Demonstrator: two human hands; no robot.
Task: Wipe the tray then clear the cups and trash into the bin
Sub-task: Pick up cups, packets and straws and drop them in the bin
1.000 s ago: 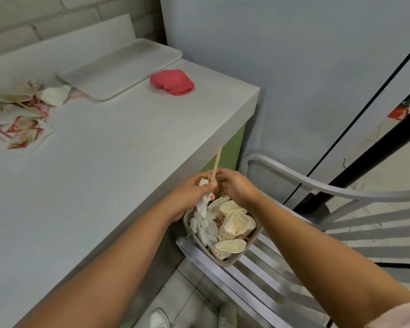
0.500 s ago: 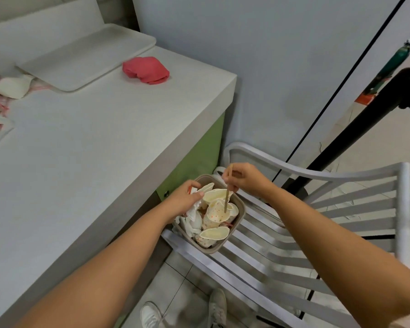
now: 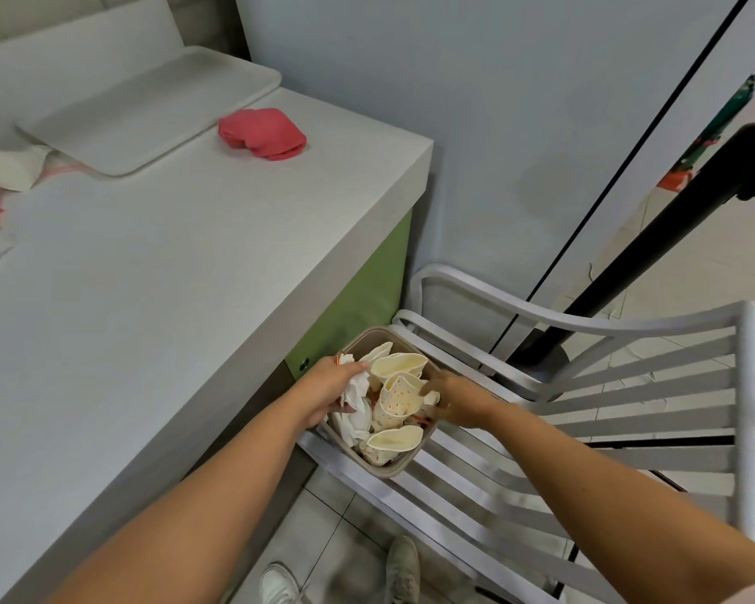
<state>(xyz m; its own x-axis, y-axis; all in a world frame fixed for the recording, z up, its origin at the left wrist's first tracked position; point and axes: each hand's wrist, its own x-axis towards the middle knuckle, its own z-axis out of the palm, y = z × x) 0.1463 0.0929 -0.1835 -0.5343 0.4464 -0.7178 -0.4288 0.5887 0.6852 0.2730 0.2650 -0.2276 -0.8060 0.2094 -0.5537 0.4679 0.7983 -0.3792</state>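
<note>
Describer: White bench point(image 3: 171, 276) fills the left of a head-worn view, backed by a pale grey wall point(image 3: 497, 124). A white slatted chair point(image 3: 585, 385) stands at its right end.

Listener: Where is the bin?

Describer: A small tan bin point(image 3: 384, 466) sits on the chair seat, just beside the corner of the bench. It is probably parked there so rubbish travels only a short reach. It is heaped with squashed paper cups point(image 3: 395, 440).

Listener: And the hands?

Describer: Both are at the bin. The left hand point(image 3: 332, 390) grips crumpled white paper point(image 3: 358, 388) on the side nearest the bench, fingers curled round it, seemingly pressing it in. The right hand point(image 3: 454, 401) reaches in from the opposite side, fingertips against a dotted cup point(image 3: 395, 398). Whether it pinches anything I cannot tell.

Listener: What about the tray?

Describer: The tray point(image 3: 149, 106) lies bare at the far end of the bench, well apart from the hands, and looks tilted up along its back edge. A bunched red cloth point(image 3: 262, 133) rests just beside it, which suggests the wiping is finished. More trash point(image 3: 5, 172), a flattened cup and red-printed wrappers, lies at the far left by the tray's corner, so the clearing looks only part done.
</note>
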